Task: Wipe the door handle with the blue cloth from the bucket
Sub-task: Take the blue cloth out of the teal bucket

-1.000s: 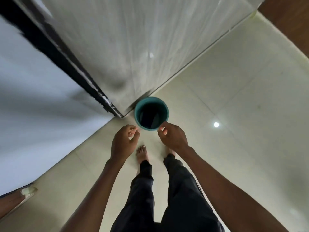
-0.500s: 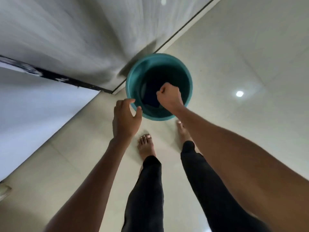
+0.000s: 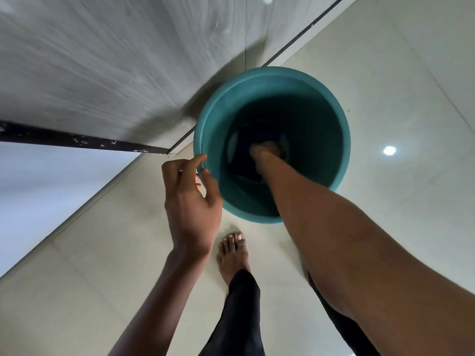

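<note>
Since the earlier frame the right hand [image 3: 266, 150] has been sunk to the round teal plastic bucket [image 3: 205, 140] bottom, directly onto the dark blue cloth [image 3: 244, 163], grip not discernible; left hand [image 3: 191, 201], half-curled and empty, is held at the rim.

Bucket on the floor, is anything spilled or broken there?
Nothing stands out. The round teal plastic bucket stands upright on dry-looking tiles, its visible rim unbroken, and the dark blue cloth lies at its bottom.

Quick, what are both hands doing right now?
Left hand: open, fingers curled at the teal bucket rim.
Right hand: down on the dark cloth; grip cannot be told.
</note>
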